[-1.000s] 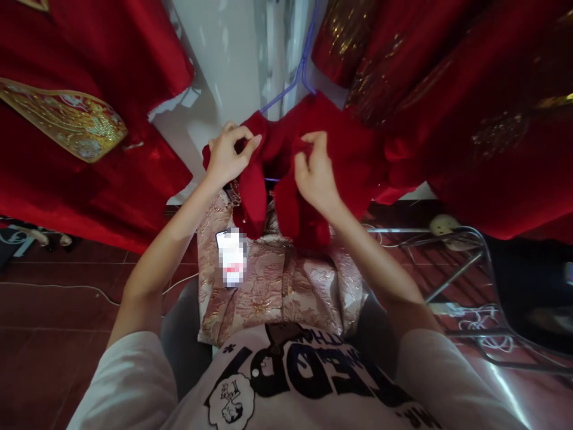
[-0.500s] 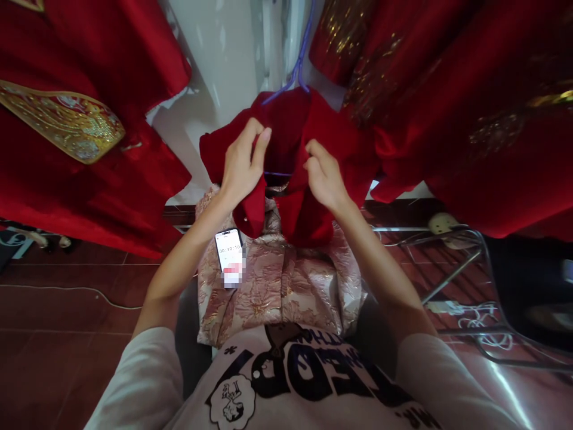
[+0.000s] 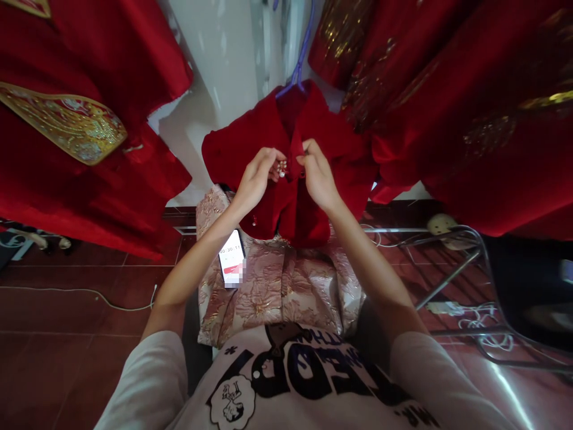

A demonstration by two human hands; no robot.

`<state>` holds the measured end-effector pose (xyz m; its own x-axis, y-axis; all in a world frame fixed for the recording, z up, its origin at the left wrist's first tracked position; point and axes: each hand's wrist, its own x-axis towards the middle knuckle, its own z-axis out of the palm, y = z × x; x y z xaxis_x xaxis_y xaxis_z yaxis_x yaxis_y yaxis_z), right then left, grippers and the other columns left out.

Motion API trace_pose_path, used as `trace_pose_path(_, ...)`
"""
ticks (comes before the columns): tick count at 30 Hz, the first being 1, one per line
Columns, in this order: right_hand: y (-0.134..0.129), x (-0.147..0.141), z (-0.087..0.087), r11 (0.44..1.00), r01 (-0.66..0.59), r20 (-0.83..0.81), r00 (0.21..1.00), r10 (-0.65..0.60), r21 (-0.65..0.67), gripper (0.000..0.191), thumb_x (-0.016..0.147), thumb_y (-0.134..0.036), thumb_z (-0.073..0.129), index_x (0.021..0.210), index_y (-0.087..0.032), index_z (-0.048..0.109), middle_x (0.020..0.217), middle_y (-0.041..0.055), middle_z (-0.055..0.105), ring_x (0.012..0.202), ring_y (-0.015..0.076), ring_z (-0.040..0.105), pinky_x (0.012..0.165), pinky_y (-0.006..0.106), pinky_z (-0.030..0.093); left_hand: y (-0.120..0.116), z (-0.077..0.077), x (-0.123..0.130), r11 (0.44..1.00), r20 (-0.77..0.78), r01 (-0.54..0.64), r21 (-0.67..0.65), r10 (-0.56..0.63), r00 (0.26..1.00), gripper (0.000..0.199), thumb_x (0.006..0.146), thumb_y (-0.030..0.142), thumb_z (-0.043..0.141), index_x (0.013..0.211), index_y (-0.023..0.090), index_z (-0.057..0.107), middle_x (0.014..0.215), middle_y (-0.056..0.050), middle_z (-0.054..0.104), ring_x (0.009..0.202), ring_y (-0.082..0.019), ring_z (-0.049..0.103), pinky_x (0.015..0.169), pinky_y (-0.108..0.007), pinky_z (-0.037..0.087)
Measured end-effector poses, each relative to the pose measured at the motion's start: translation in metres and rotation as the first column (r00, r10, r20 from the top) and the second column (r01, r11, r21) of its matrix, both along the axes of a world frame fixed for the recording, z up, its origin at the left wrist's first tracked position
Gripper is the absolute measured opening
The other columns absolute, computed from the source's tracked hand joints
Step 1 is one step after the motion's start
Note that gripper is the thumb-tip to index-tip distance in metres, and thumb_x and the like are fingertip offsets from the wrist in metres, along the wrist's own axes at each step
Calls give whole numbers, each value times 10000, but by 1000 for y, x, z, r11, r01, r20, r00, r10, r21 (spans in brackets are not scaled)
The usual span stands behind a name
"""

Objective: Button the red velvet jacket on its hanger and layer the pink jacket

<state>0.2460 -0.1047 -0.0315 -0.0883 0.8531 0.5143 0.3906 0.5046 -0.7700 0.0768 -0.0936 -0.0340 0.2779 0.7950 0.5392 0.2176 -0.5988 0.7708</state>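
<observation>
From my remote seat, at far left in the head view, I see a red garment (image 3: 49,191) hanging with a gold embroidered panel (image 3: 67,122) on it. Below it, a thin pale cord (image 3: 98,294) trails across the tiled floor (image 3: 67,352).

Further right, I have a phone (image 3: 230,257) lying face up on a pink brocade cloth (image 3: 264,298), which is spread over the lap; part of its screen is blurred out.

Just above that, I see the left hand (image 3: 256,178) with thumb and fingertips drawn together, pinching the front edge at a jewelled button (image 3: 282,168). In the middle, in front of the person, the red jacket (image 3: 233,143) hangs from a purple hanger (image 3: 298,71), its lower part reaching down over the brocade.

Close beside, I find the right hand (image 3: 319,177) pinching the opposite front edge of the jacket, fingers curled.

To the right of that hang more red garments (image 3: 474,191) with gold decoration. Beneath them I make out a metal frame (image 3: 447,280) and, by its lower bar, tangled white cables (image 3: 487,328).
</observation>
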Motion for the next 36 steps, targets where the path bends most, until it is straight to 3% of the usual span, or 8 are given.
trace_pose_path(4, -6, -3, -2, 987, -155, -158, 976, 148, -36, 490, 975, -721, 370, 1004, -283, 589, 982, 39, 627, 937, 202, 629, 855, 368, 562, -2, -14, -8, 998, 0, -36, 50, 36, 999, 121, 1002, 349, 575, 1101, 283, 596, 1012, -40, 685, 895, -150, 684, 774, -283, 563)
trace_pose_path(7, -12, -2, -6, 968, -251, -229, 943, 240, -16, 498, 885, -754, 535, 1039, -288, 617, 1046, 36, 657, 993, 202, 646, 892, 357, 568, -3, -24, -11, 993, 12, -66, 97, 65, 998, 235, 936, 222, 660, 1134, 286, 553, 1047, -41, 676, 907, -134, 688, 792, -270, 560)
trace_pose_path(10, -17, -1, -11, 966, -258, -233, 940, 251, -1, 482, 818, -707, 675, 1063, -295, 628, 1095, 37, 666, 1064, 204, 648, 959, 353, 562, -6, -27, -10, 992, 43, -75, 103, 70, 997, 261, 908, 170, 683, 1073, 284, 517, 1012, -18, 659, 838, -109, 679, 742, -246, 547)
trace_pose_path(16, -20, -5, -13, 974, -228, -244, 944, 222, 6, 435, 819, -640, 725, 1041, -276, 638, 1091, 35, 676, 1039, 177, 668, 944, 324, 580, -24, -7, -13, 980, -57, -92, 178, 104, 993, 170, 872, 126, 657, 835, 229, 526, 856, 4, 607, 734, -115, 617, 683, -260, 532)
trace_pose_path(23, -29, -5, -10, 989, -104, -213, 969, 124, 103, 362, 834, -537, 766, 995, -222, 687, 945, 0, 722, 872, 132, 702, 841, 291, 596, -45, 15, -22, 946, -275, -49, 321, 143, 951, 120, 839, 111, 619, 914, 200, 588, 854, 2, 627, 739, -118, 606, 712, -260, 510)
trace_pose_path(26, -34, -6, -7, 984, -44, -178, 981, 75, 172, 308, 856, -485, 763, 995, -212, 733, 937, 3, 734, 849, 132, 715, 827, 296, 611, -46, 22, -23, 947, -350, -51, 316, 166, 922, 8, 886, 187, 607, 892, 185, 603, 837, 0, 639, 717, -109, 598, 685, -243, 484)
trace_pose_path(32, -41, -8, -4, 980, 33, -191, 982, 5, 197, 228, 872, -426, 765, 978, -227, 791, 940, 15, 755, 845, 150, 740, 812, 318, 648, -36, 33, -21, 949, -461, -28, 313, 177, 870, 142, 902, 244, 644, 782, 174, 610, 748, 9, 632, 685, -115, 591, 652, -241, 429)
trace_pose_path(36, -39, -4, -8, 989, 8, -211, 977, 24, 148, 264, 852, -446, 780, 1001, -230, 799, 983, 21, 760, 872, 160, 750, 842, 344, 665, -31, 37, -19, 952, -516, -29, 303, 190, 835, 189, 908, 282, 681, 766, 165, 639, 746, 0, 656, 683, -122, 607, 644, -244, 410)
